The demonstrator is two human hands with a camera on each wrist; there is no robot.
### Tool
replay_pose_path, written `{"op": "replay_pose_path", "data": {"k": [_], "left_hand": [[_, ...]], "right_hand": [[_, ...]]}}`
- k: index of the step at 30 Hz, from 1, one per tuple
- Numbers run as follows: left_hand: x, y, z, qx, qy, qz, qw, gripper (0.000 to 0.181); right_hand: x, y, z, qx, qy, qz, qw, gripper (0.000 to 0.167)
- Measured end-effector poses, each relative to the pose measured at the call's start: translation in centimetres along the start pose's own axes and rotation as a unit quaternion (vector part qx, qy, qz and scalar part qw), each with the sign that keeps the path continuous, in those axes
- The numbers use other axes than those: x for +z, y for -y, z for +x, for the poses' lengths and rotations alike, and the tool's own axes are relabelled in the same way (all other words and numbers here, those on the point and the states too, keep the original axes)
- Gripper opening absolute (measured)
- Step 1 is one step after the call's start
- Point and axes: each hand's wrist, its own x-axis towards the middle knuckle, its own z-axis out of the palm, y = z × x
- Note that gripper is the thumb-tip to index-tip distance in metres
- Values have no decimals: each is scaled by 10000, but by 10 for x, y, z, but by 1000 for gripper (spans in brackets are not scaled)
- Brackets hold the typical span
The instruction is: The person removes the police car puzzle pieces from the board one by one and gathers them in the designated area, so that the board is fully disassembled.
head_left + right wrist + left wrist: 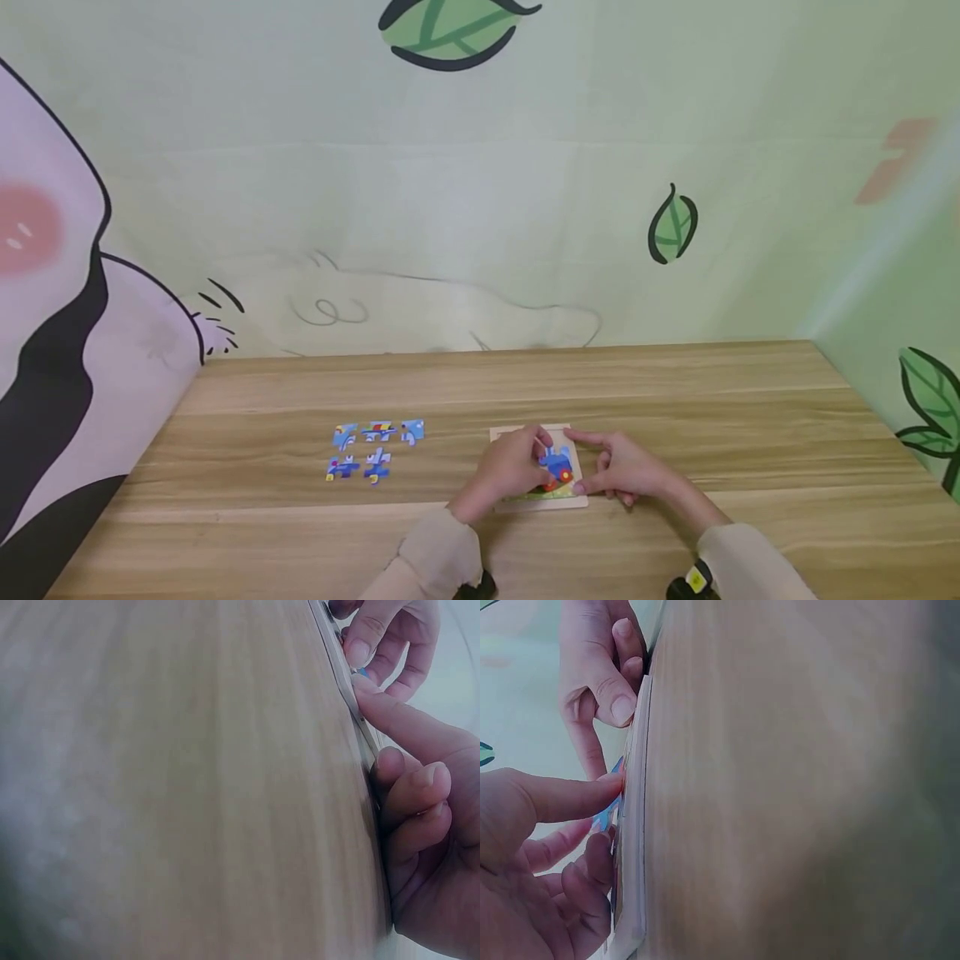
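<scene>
A wooden jigsaw tray (581, 502) lies on the table in the head view, with a blue-and-red picture partly filling it. My left hand (510, 462) is over the tray's left part. Its thumb and fingers pinch a blue puzzle piece (606, 817), low against the tray in the left wrist view; the fingers hide much of the piece. At the tray's right side, my right hand (626, 468) touches the border with a straight index finger near the far corner and the thumb nearer me. Its other fingers are curled beside the tray (367, 739).
Several loose blue puzzle pieces (377, 467) lie in two rows on the wooden table (247, 467), left of the tray. Behind the table rises a pale green wall (480, 208) painted with leaves.
</scene>
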Motion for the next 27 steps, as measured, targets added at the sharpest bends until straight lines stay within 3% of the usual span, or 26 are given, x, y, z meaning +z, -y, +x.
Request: {"op": "replay_pose_path", "data": {"k": [18, 27], "left_hand": [[0, 2, 2, -44, -166, -847, 9963, 21], [0, 4, 3, -143, -86, -864, 9961, 25]], "right_hand": [[0, 0, 1, 20, 10, -2, 10000, 79], [0, 3, -1, 93, 32, -24, 9999, 79]]}}
